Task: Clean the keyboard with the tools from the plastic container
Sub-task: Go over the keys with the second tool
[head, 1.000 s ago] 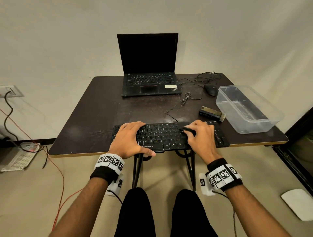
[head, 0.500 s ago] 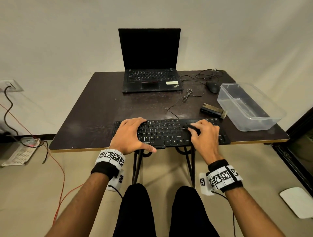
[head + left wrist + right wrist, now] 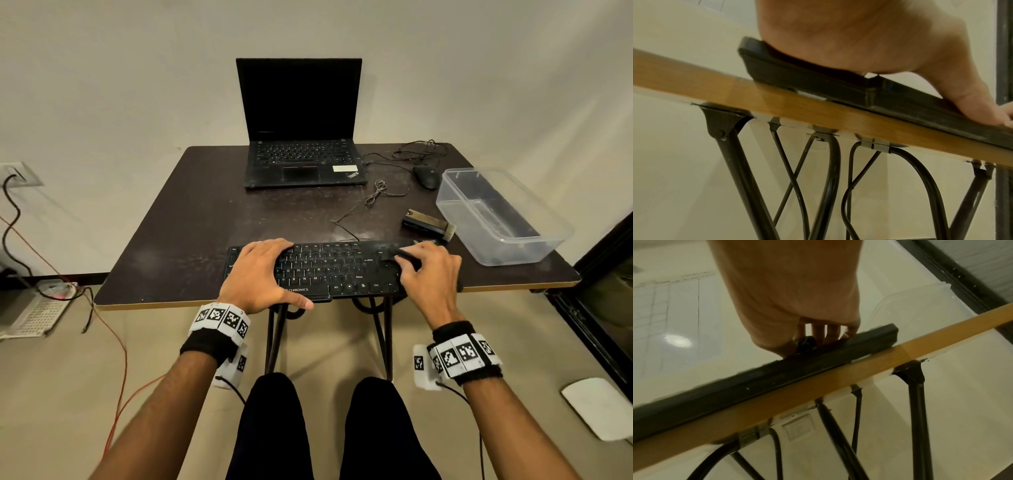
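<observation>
The right hand [image 3: 430, 274] has moved along the keyboard [image 3: 329, 267] toward its right end: one second ago it was working near the middle keys, and now its small dark tool [image 3: 406, 255] lies over the block of keys at the right. The hand's grip is closed around this tool, pinching it between thumb and fingers. I judge that the cleaning goes on section by section, and the right end is nearly the last part.

The left hand [image 3: 260, 274] stays where it was, flat on the left half, fingers straight and thumb at the front edge, pressing the keyboard to the worktop [image 3: 191, 233]. The keyboard lies at the near edge of the worktop. The plastic container [image 3: 507, 240] stands at the right, with a brush [image 3: 428, 222] just beside it.
</observation>
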Available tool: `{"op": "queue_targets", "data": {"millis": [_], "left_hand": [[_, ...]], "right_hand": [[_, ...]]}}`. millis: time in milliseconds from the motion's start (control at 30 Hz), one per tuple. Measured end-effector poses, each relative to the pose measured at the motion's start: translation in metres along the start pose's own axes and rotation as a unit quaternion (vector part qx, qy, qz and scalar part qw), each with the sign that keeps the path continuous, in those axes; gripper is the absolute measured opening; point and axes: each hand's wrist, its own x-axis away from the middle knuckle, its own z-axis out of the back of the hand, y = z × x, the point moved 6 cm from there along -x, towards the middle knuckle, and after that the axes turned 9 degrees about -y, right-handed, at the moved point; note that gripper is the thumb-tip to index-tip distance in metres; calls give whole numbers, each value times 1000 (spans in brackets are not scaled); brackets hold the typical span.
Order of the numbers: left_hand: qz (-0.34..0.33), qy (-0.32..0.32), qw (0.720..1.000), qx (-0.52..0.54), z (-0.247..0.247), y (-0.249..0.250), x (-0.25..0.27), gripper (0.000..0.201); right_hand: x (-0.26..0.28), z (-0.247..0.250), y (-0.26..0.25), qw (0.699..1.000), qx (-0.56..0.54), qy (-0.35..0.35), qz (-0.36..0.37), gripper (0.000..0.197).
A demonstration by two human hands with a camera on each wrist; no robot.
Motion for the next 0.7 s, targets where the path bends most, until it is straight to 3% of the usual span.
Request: {"op": "queue_targets", "data": {"millis": [133,267,400,500,633,700], "left_hand": [[-1,-7,1000,-2,-2,-4,-3,126],[-1,-7,1000,-13,-3,-6,-6,125],[-2,-5,1000,-2,-2,-4,-4,128],[0,-4,1000,-5,-2,-4,-4,128],[2,-4,1000,-3,-1,-3,-3,128],[2,-7,1000,-7,-2,-4,-4,128]], "right_hand": [[14,-11,-21,995,6,-39,87,13],[13,2,-4,1000,17,-7,16,13],[21,-8,-19,995,34,-52,81,12],[13,1,-6,998,52,-35,21,13],[25,-6,-22,995,46,-54,73,11],[27,-1,-12,998,31,-28,44,11]]}}
